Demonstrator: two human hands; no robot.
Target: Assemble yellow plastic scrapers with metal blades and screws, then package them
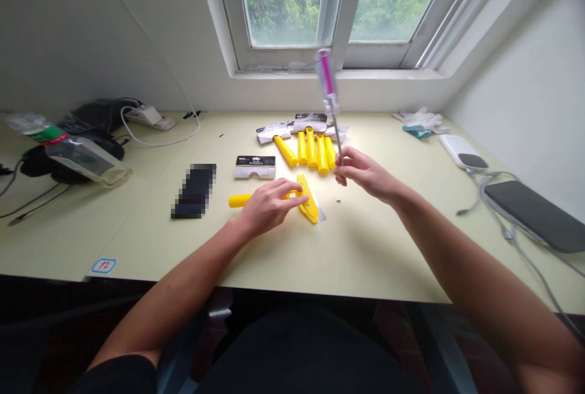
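Observation:
My left hand (pixel 269 204) is closed over the handle of a yellow scraper (pixel 304 190) lying on the table, its fingertips on the wide head. A metal blade (pixel 322 214) sticks out along the head's right edge, and a small screw shows on the head. My right hand (pixel 359 170) pinches a screwdriver (pixel 328 80) by its shaft, with the clear and purple handle pointing up and slightly blurred. The screwdriver's tip is hidden by the fingers. On the table below my right hand lies a tiny metal piece (pixel 339 201), apparently a screw.
Several yellow handles (pixel 311 149) with black-and-white cards lie beyond my hands. Nearer are another card (pixel 255 167) and a pixelated dark rectangle (pixel 194 192). A plastic bottle (pixel 77 150) lies left. Gloves (pixel 421 120), a white device (pixel 462 151), a dark device (pixel 539 214) and cables are right.

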